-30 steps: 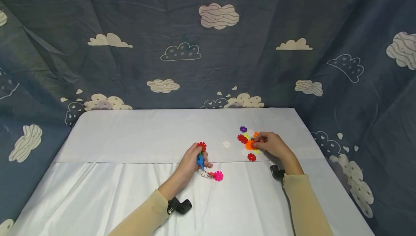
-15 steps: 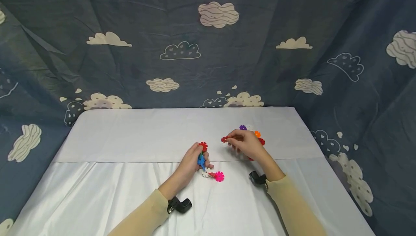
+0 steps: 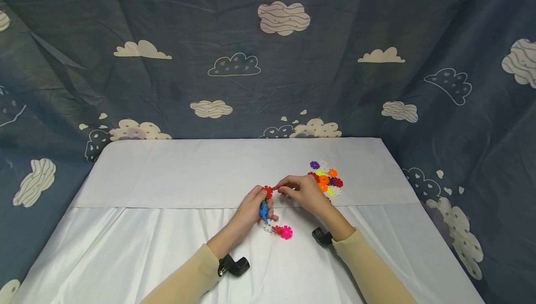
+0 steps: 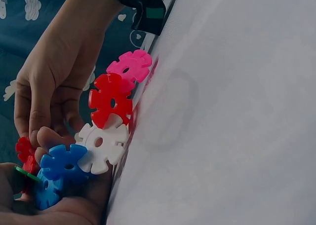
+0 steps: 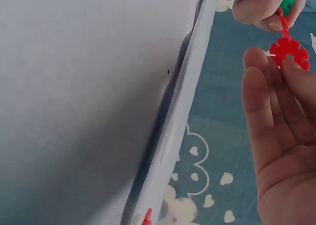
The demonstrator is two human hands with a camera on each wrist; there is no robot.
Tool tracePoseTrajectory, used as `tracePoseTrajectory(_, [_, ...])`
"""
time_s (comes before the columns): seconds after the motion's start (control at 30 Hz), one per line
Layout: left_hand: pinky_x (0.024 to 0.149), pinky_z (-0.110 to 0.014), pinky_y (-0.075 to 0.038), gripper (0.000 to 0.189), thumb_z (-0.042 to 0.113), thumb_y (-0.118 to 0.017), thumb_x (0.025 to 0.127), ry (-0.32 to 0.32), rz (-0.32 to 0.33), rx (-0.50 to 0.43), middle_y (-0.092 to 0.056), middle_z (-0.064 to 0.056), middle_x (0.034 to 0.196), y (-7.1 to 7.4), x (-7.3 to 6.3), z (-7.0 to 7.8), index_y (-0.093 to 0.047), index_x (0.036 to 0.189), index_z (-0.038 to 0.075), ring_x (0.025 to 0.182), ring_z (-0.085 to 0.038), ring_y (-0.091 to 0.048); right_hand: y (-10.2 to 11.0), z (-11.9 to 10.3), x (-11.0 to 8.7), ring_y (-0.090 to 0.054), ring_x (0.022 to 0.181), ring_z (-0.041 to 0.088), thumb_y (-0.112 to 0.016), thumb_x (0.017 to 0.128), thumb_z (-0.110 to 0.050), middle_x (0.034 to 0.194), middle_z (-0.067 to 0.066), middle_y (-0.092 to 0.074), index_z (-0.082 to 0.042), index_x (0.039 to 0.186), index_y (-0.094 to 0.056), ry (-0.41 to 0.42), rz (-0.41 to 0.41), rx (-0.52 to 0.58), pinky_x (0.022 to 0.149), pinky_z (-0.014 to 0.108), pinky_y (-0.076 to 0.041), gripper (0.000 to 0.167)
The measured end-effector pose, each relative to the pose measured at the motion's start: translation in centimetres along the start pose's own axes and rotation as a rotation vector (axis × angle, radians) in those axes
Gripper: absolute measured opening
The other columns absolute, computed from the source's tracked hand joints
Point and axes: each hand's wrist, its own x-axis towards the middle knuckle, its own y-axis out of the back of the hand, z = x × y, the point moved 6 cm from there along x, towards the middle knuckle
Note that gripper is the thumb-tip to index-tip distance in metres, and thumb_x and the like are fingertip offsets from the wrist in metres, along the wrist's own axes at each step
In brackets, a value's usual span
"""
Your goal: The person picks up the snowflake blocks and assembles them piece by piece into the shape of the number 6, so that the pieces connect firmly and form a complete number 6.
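My left hand (image 3: 250,211) grips a chain of interlocking snowflake discs. In the left wrist view the chain runs from a pink disc (image 4: 140,62) through a red disc (image 4: 101,104) and a white disc (image 4: 115,148) to blue discs (image 4: 61,161), with the edge of a green disc (image 4: 24,173) by the thumb. Between thumb and fingers, my right hand (image 3: 305,195) pinches another red snowflake disc (image 5: 298,50). It meets the red piece at the chain's upper end; whether their slots are engaged I cannot tell. Fingers hide part of the chain.
A loose pile of snowflake discs (image 3: 324,179) in several colours lies on the white-covered table (image 3: 188,169), beyond my right hand. Behind the table hangs a dark curtain (image 3: 176,80) with clouds. Each wrist wears a small black camera (image 3: 238,266).
My right hand has come left from the pile with a red snowflake disc and brought it against the chain's end. The left hand has stayed nearly still, holding the chain.
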Motion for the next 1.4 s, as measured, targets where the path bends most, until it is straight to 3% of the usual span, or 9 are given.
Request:
tracePoseTrajectory(0.4, [0.088,-0.041,-0.066,0.026,0.025,-0.029,0.119,-0.017,-0.019,0.024,-0.049,-0.002,0.082,0.0,0.0,-0.1,-0.038,0.099,0.011,0.070,-0.015,-0.055,-0.6,-2.0,-0.3,-0.079,0.083,0.016,-0.083,0.090,-0.004,0.096,0.006,-0.083,-0.008,0.104,-0.083,0.204,0.067,-0.194,0.080,0.030,-0.066,0.015])
tracePoseTrajectory(0.6, [0.087,-0.037,-0.065,0.023,0.025,-0.029,0.118,0.033,-0.010,0.026,-0.052,-0.002,0.084,-0.1,0.0,-0.2,-0.042,0.111,0.008,0.071,-0.013,-0.055,-0.7,-1.7,-0.1,-0.079,0.083,0.016,-0.082,0.092,-0.007,0.098,0.006,-0.083,-0.008,0.108,-0.083,0.179,0.049,-0.188,0.079,0.028,-0.066,0.016])
tracePoseTrajectory(0.77, [0.081,-0.030,-0.061,0.034,0.031,-0.030,0.117,0.043,-0.030,0.041,-0.052,-0.001,0.085,-0.2,0.0,0.0,-0.045,0.128,0.003,0.073,-0.013,-0.053,-0.6,-1.8,-0.2,-0.079,0.087,0.018,-0.080,0.093,-0.005,0.103,0.007,-0.083,-0.008,0.111,-0.082,0.158,0.052,-0.174,0.080,0.030,-0.066,0.018])
tracePoseTrajectory(1.0, [0.075,-0.030,-0.061,0.039,0.038,-0.044,0.116,0.001,-0.014,0.079,-0.052,-0.002,0.083,-0.1,0.0,0.1,-0.047,0.120,0.000,0.072,-0.013,-0.054,-0.8,-2.2,-0.4,-0.080,0.093,0.019,-0.082,0.091,-0.004,0.105,0.006,-0.083,-0.009,0.114,-0.082,0.198,0.068,-0.223,0.083,0.029,-0.066,0.024])
tracePoseTrajectory(1.07, [0.074,-0.030,-0.061,0.038,0.037,-0.047,0.115,-0.011,-0.006,0.078,-0.051,-0.001,0.083,0.0,0.0,0.0,-0.048,0.121,0.000,0.071,-0.013,-0.053,-0.6,-1.8,-0.2,-0.079,0.091,0.020,-0.081,0.093,-0.007,0.105,0.006,-0.083,-0.009,0.122,-0.080,0.164,0.043,-0.204,0.081,0.029,-0.066,0.029])
tracePoseTrajectory(1.17, [0.074,-0.032,-0.063,0.038,0.036,-0.047,0.115,-0.027,-0.003,0.064,-0.051,-0.001,0.083,0.0,0.1,0.1,-0.047,0.125,0.000,0.069,-0.012,-0.052,1.0,0.1,0.3,-0.075,0.087,0.021,-0.078,0.097,-0.016,0.103,0.007,-0.082,-0.010,0.132,-0.075,0.038,0.052,-0.196,0.076,0.032,-0.065,0.035])
tracePoseTrajectory(1.3, [0.075,-0.034,-0.065,0.041,0.036,-0.048,0.114,-0.026,0.001,0.062,-0.051,-0.002,0.083,0.1,0.1,0.1,-0.046,0.131,-0.001,0.066,-0.012,-0.053,4.5,4.4,0.2,-0.070,0.087,0.026,-0.077,0.099,-0.031,0.104,0.011,-0.079,-0.012,0.137,-0.072,-0.209,0.127,-0.363,0.079,0.043,-0.061,0.043])
tracePoseTrajectory(1.4, [0.075,-0.035,-0.065,0.045,0.036,-0.049,0.114,-0.025,0.004,0.073,-0.050,-0.002,0.082,0.2,0.1,0.1,-0.045,0.141,-0.001,0.065,-0.011,-0.054,5.8,7.3,-0.3,-0.068,0.090,0.029,-0.079,0.096,-0.037,0.114,0.016,-0.077,-0.012,0.141,-0.069,-0.372,0.080,-0.488,0.076,0.042,-0.059,0.052])
